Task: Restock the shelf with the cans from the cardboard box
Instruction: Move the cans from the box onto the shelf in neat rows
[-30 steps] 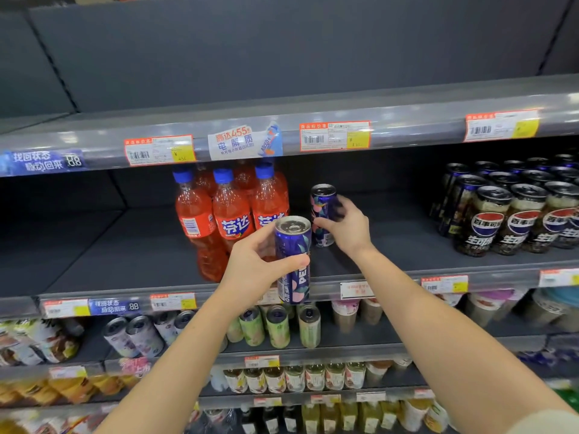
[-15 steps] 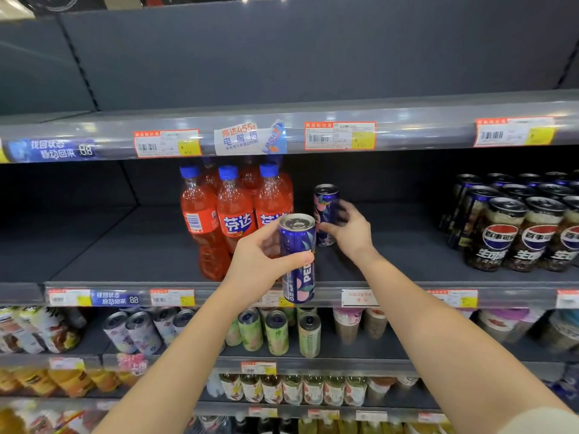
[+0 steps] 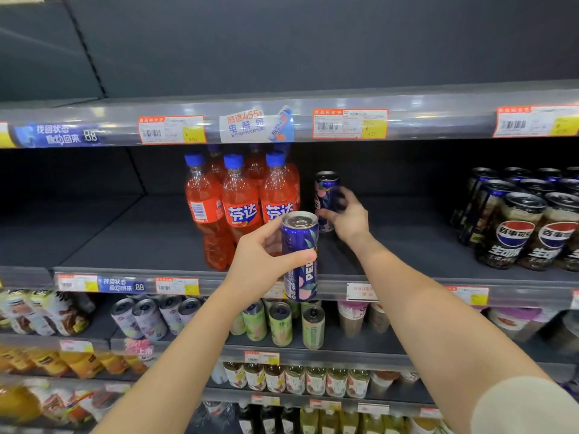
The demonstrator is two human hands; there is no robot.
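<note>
Head view: I count two blue cans. My left hand has its grip clamped around the near can, held upright in front of the shelf edge, long axis vertical, lid up. The far can stands upright on the shelf just beside the orange bottles; my right hand has its fingers curled on its side, though blur hides how firmly they close. Three orange bottles show in the front row, with more behind. On the right, well apart, stands a group of dark cans, too crowded to count.
</note>
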